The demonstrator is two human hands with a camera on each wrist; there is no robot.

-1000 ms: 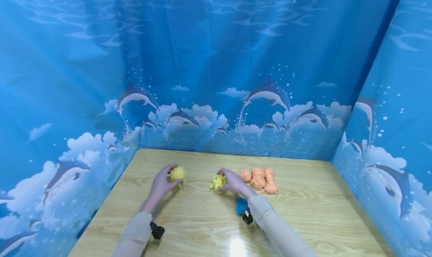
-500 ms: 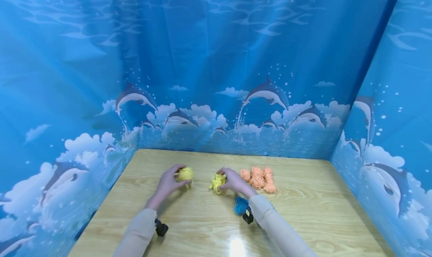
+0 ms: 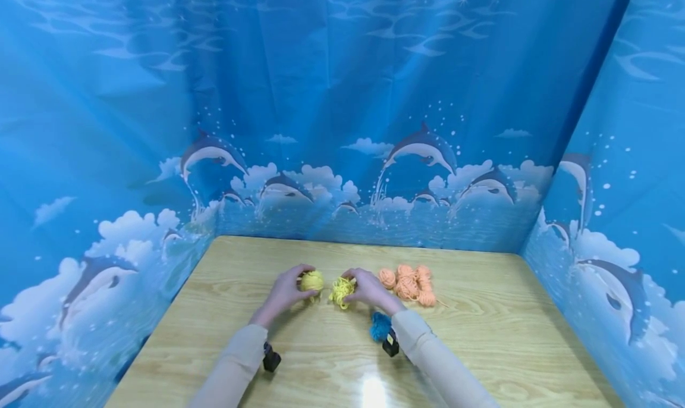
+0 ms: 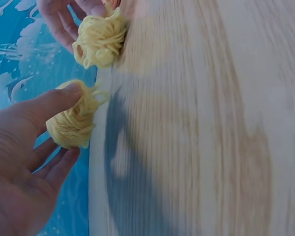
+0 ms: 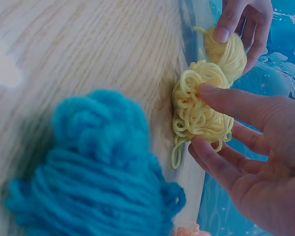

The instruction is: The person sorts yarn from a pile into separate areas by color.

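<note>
My left hand (image 3: 283, 291) grips a wound ball of pale yellow yarn (image 3: 312, 281), thumb on one side and fingers on the other in the left wrist view (image 4: 73, 118). Just to its right, my right hand (image 3: 369, 289) holds a looser, loopy bundle of yellow yarn (image 3: 341, 291) between thumb and fingers; its curly strands show closely in the right wrist view. A small gap separates the two yellow bundles in the head view. Close by the right wrist lies a blue ball of yarn (image 5: 103, 167), wrapped round its middle.
Several peach yarn balls (image 3: 409, 284) sit together on the wooden table (image 3: 481, 325), right of my right hand, one loose strand trailing rightward. A blue dolphin-print curtain (image 3: 321, 99) encloses the back and sides of the table. Each wrist carries a small black camera (image 3: 271, 358).
My left hand has moved right with its yellow yarn ball, closing most of the distance to the right hand's bundle. The right hand has stayed nearly in place, shifting slightly left.
</note>
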